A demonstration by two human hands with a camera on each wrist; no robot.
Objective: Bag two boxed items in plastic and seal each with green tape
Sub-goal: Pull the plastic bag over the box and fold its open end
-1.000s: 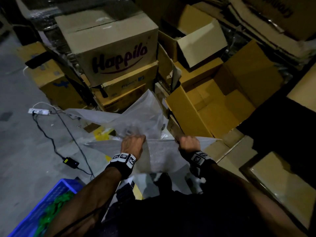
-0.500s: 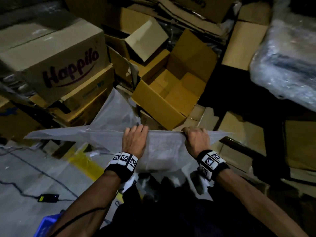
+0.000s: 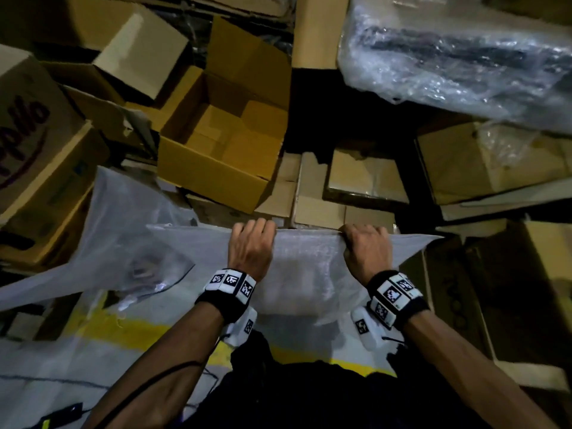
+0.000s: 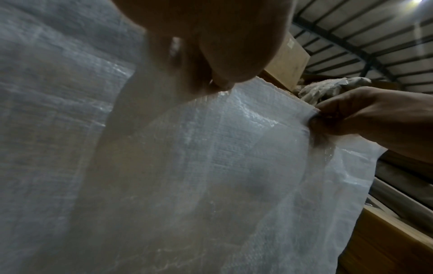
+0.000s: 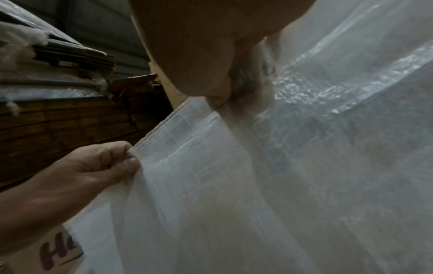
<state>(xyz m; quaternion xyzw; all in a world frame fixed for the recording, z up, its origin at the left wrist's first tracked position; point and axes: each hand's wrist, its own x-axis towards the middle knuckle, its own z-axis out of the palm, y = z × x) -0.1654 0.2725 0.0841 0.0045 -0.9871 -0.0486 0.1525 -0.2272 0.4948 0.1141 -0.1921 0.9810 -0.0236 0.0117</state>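
Observation:
A translucent white woven plastic bag [image 3: 309, 274] hangs in front of me, its top edge pulled taut between both hands. My left hand [image 3: 252, 238] grips that edge left of the middle, fingers curled over it. My right hand [image 3: 360, 241] grips it further right, near the bag's corner. In the left wrist view my left hand [image 4: 211, 61] pinches the bag [image 4: 211, 176], and the right hand [image 4: 365, 118] shows beyond. The right wrist view has my right hand [image 5: 206, 61] pinching the bag [image 5: 257, 185], with the left hand [image 5: 98, 166] lower down. A dim brownish shape shows through the bag.
An open cardboard box [image 3: 223, 144] stands ahead, a "Happilo" carton [image 3: 28, 144] at the left. A bubble-wrapped bundle [image 3: 458, 57] lies at top right above flat cartons [image 3: 489, 162]. Loose clear plastic [image 3: 123, 230] lies left; a yellow floor line [image 3: 139, 334] runs below.
The head view has swung to the right; the blue crate and white power strip have left it. Both hands keep their grip on the bag's top edge and stand a little further apart.

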